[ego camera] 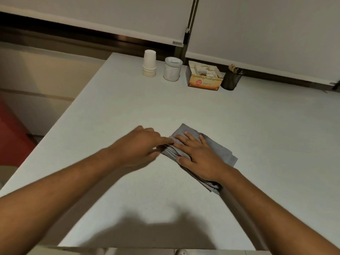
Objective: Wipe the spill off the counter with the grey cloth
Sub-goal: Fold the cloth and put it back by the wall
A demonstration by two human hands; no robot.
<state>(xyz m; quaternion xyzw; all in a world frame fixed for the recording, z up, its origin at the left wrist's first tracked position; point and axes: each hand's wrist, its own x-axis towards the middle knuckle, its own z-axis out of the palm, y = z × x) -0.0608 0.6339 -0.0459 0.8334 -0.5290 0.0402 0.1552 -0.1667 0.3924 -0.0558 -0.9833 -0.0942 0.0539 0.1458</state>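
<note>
A folded grey cloth [219,150] lies on the pale counter [128,190] a little right of centre. My right hand [198,157] rests flat on top of it, fingers spread and pressing down. My left hand [141,144] is at the cloth's left edge, its fingertips pinching the folded layers there. No spill shows on the counter surface in this view. Both forearms reach in from the bottom corners.
At the counter's back stand a stack of white paper cups [149,64], a white tin [172,69], an orange box of sachets [204,77] and a black mesh holder [231,79]. The counter's left edge [55,126] drops to the floor. Window blinds hang behind.
</note>
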